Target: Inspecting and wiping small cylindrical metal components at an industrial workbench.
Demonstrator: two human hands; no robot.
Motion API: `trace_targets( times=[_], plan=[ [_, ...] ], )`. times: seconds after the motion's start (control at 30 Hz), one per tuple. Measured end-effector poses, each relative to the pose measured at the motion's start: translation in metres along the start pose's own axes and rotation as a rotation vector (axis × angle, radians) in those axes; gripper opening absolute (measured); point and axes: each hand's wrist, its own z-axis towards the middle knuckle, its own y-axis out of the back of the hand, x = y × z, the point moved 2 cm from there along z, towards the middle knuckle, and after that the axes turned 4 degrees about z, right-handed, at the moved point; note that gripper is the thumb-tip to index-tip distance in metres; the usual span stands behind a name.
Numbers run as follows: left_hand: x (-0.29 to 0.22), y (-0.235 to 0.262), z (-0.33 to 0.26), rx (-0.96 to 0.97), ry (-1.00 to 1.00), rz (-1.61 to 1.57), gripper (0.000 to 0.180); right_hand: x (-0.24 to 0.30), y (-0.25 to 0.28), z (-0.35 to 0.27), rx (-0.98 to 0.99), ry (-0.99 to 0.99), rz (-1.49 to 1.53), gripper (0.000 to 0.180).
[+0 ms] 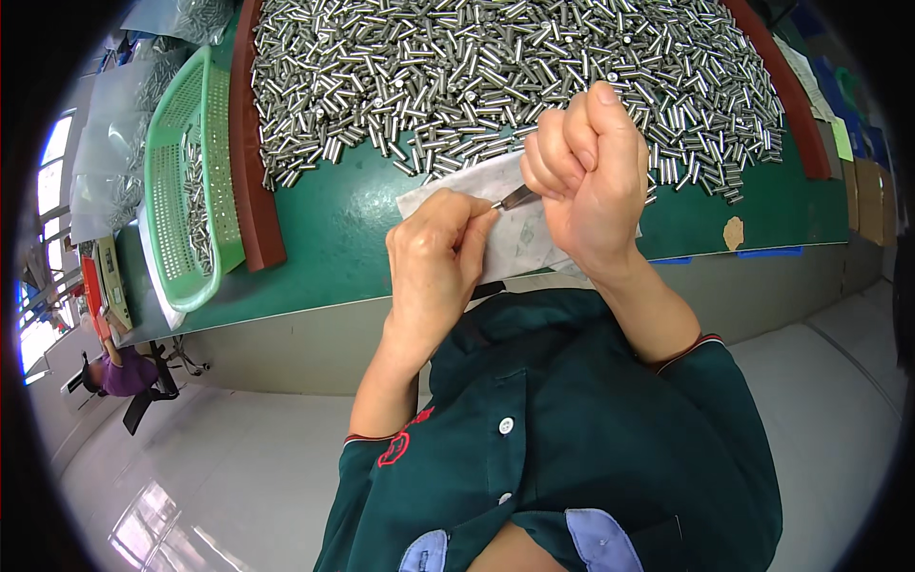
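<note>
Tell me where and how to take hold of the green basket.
The green basket is probably best gripped by the rim of its near end, coming from the near side. That end faces the person, while a reddish-brown rail crowds its right wall and plastic bags lie beside its left.

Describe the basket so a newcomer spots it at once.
Find the green table, with its heap of metal pins. Left of the heap runs a brown rail; the basket lies just beyond it. Its pale-green, perforated walls set it apart from the clear bags nearby.
</note>
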Motion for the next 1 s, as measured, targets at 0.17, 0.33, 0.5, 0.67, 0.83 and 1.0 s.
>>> trace_targets(
  times=[0.17,0.33,0.5,0.67,0.83,1.0],
  plan=[
    [0.002,0.0,-0.001,-0.004,0.007,-0.008,0.009,-0.001,0.0,0.0,0.026,-0.017,-0.001,0.04],
    [0.001,0.0,-0.001,-0.014,0.008,-0.015,0.009,0.0,0.0,0.0,0.023,-0.025,0.007,0.04],
    [0.002,-0.002,0.0,-0.009,0.015,-0.023,0.009,-0.001,-0.004,0.001,0.012,-0.018,-0.036,0.041],
    [0.004,-0.004,-0.001,-0.009,0.027,-0.048,0.009,-0.005,-0.013,0.0,-0.004,0.026,-0.124,0.039],
    [0.003,-0.002,0.0,0.004,0.052,-0.065,0.01,-0.007,-0.02,-0.002,0.033,0.069,-0.255,0.037],
    [-0.003,0.0,0.002,0.01,-0.006,-0.003,0.009,-0.01,-0.02,-0.007,0.122,0.154,-0.344,0.036]
  ],
)
